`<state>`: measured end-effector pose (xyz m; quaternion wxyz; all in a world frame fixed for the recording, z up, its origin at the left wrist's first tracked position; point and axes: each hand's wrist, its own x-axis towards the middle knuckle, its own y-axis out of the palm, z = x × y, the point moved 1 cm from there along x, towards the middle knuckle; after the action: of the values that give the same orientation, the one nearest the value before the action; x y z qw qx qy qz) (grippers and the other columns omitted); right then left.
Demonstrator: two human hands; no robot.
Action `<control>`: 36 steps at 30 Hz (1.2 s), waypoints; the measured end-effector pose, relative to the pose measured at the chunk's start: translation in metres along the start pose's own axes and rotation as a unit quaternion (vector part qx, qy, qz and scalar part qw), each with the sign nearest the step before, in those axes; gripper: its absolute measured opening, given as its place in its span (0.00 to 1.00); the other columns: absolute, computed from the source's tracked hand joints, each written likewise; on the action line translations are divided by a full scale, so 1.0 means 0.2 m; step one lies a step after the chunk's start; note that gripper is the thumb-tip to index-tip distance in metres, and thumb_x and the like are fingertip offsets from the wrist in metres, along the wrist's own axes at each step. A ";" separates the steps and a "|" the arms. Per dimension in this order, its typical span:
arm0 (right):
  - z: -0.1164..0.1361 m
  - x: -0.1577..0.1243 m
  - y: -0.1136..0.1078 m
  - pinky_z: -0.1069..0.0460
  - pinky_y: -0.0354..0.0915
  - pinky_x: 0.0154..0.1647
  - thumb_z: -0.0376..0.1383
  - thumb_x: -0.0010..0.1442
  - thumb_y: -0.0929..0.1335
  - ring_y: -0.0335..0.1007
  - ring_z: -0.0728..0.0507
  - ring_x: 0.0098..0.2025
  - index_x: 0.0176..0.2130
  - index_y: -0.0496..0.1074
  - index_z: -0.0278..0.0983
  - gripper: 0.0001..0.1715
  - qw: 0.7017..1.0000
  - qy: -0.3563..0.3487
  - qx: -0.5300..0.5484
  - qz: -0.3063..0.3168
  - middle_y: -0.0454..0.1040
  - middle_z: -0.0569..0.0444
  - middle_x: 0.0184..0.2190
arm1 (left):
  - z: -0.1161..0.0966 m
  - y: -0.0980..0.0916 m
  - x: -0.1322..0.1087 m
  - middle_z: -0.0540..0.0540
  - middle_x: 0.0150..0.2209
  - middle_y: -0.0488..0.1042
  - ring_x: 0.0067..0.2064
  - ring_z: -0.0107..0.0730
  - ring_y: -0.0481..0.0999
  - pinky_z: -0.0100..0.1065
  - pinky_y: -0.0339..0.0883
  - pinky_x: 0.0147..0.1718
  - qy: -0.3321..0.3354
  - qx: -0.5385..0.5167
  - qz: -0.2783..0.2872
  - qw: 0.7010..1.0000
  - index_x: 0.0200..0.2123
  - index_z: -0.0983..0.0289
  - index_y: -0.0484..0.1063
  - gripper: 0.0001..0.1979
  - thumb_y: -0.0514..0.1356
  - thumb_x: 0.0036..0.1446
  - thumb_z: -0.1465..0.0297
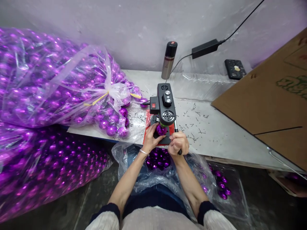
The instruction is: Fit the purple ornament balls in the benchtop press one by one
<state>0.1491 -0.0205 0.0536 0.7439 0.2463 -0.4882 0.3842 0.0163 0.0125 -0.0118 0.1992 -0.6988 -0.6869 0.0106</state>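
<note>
A black machine point(165, 102) with a red switch stands on the white table. Under its head sits a purple ball point(161, 129), which my left hand point(151, 139) holds between thumb and fingers. To the right of the ball, my right hand point(179, 142) is wrapped round the black-gripped lever point(177, 131) of the machine. A red mat point(147, 123) shows beneath the machine's base. More purple balls point(158, 158) lie in clear plastic on my lap, just below both hands.
Large clear bags of purple balls point(48, 80) fill the left side. Behind the machine stands a spray can point(169, 60). A cardboard box point(268, 108), a phone point(235, 69) and a power adapter point(205, 48) are to the right. Dark scraps litter the tabletop point(211, 137).
</note>
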 end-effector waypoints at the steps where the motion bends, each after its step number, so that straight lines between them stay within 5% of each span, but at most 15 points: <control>1: 0.02 0.04 0.00 0.50 0.64 0.28 0.37 0.73 0.59 0.66 0.49 0.24 0.27 0.62 0.41 0.21 1.000 0.012 -0.009 -0.003 0.71 0.58 0.25 | 0.00 0.00 0.00 0.64 0.59 0.76 0.63 0.55 0.74 0.56 0.64 0.66 0.006 0.001 0.001 1.000 0.58 0.59 0.73 0.33 0.72 0.53 0.52; 5: 0.11 0.22 -0.02 0.50 0.63 0.28 0.32 0.70 0.63 0.71 0.48 0.27 0.27 0.65 0.40 0.18 0.997 0.066 -0.032 0.033 0.71 0.57 0.24 | -0.01 0.00 -0.04 0.65 0.60 0.75 0.64 0.54 0.74 0.56 0.64 0.66 0.036 0.022 -0.007 0.999 0.62 0.60 0.70 0.32 0.70 0.58 0.54; 8: 0.15 0.28 -0.05 0.50 0.64 0.30 0.30 0.69 0.63 0.72 0.48 0.28 0.28 0.68 0.40 0.16 0.995 0.077 -0.030 0.063 0.73 0.56 0.25 | -0.01 -0.01 -0.19 0.66 0.63 0.72 0.67 0.53 0.71 0.56 0.64 0.67 0.087 0.072 0.003 0.994 0.67 0.59 0.64 0.32 0.66 0.62 0.60; 12: 0.13 0.24 -0.07 0.50 0.65 0.30 0.28 0.67 0.63 0.73 0.47 0.29 0.29 0.68 0.40 0.15 0.995 0.053 -0.025 0.085 0.74 0.56 0.25 | -0.01 -0.01 -0.47 0.66 0.65 0.71 0.66 0.52 0.72 0.58 0.64 0.65 0.206 0.155 0.120 0.959 0.69 0.55 0.62 0.33 0.61 0.62 0.68; 15: 0.11 0.21 -0.07 0.50 0.66 0.30 0.27 0.66 0.64 0.73 0.47 0.29 0.28 0.67 0.40 0.15 0.996 0.039 -0.019 0.079 0.73 0.57 0.24 | -0.02 -0.02 -0.55 0.67 0.68 0.67 0.68 0.55 0.69 0.61 0.63 0.65 0.241 0.166 0.166 0.942 0.71 0.55 0.58 0.38 0.61 0.58 0.69; 18: 0.11 0.21 -0.06 0.51 0.66 0.30 0.26 0.66 0.63 0.73 0.47 0.28 0.28 0.66 0.40 0.16 0.997 0.029 -0.016 0.077 0.72 0.58 0.24 | -0.01 -0.07 -0.37 0.67 0.69 0.65 0.69 0.55 0.67 0.61 0.61 0.66 0.208 0.152 0.111 0.960 0.71 0.56 0.59 0.37 0.57 0.58 0.72; 23: 0.11 0.21 -0.06 0.51 0.65 0.29 0.25 0.65 0.63 0.73 0.48 0.28 0.27 0.65 0.40 0.16 0.997 0.026 -0.015 0.074 0.71 0.58 0.24 | 0.04 -0.22 0.29 0.72 0.66 0.68 0.69 0.60 0.65 0.63 0.55 0.69 -0.009 0.187 -0.102 0.977 0.63 0.65 0.69 0.26 0.56 0.61 0.73; 27: 0.10 0.19 -0.06 0.51 0.65 0.29 0.25 0.65 0.63 0.72 0.48 0.28 0.28 0.65 0.40 0.16 0.996 0.031 -0.019 0.076 0.72 0.58 0.25 | 0.05 -0.27 0.70 0.75 0.68 0.63 0.71 0.64 0.62 0.62 0.55 0.69 -0.060 0.206 -0.070 0.974 0.62 0.68 0.68 0.31 0.63 0.53 0.77; 31: 0.10 0.18 -0.05 0.52 0.65 0.29 0.26 0.66 0.63 0.72 0.48 0.29 0.28 0.64 0.40 0.16 0.997 0.030 -0.022 0.075 0.72 0.57 0.26 | 0.02 -0.26 0.82 0.73 0.66 0.64 0.68 0.60 0.66 0.55 0.59 0.68 -0.056 0.192 -0.047 0.979 0.56 0.67 0.73 0.27 0.66 0.50 0.79; 36: 0.10 0.18 -0.05 0.52 0.64 0.28 0.27 0.67 0.63 0.71 0.48 0.28 0.28 0.65 0.40 0.15 0.997 0.026 -0.021 0.069 0.73 0.57 0.26 | -0.03 -0.28 0.69 0.64 0.53 0.75 0.57 0.49 0.77 0.45 0.69 0.60 -0.135 0.012 -0.112 0.984 0.45 0.66 0.77 0.18 0.72 0.50 0.70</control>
<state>0.1539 -0.0293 0.0940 0.7329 0.1861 -0.4926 0.4308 -0.0276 0.1429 0.0462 0.1131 -0.6070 -0.7813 0.0910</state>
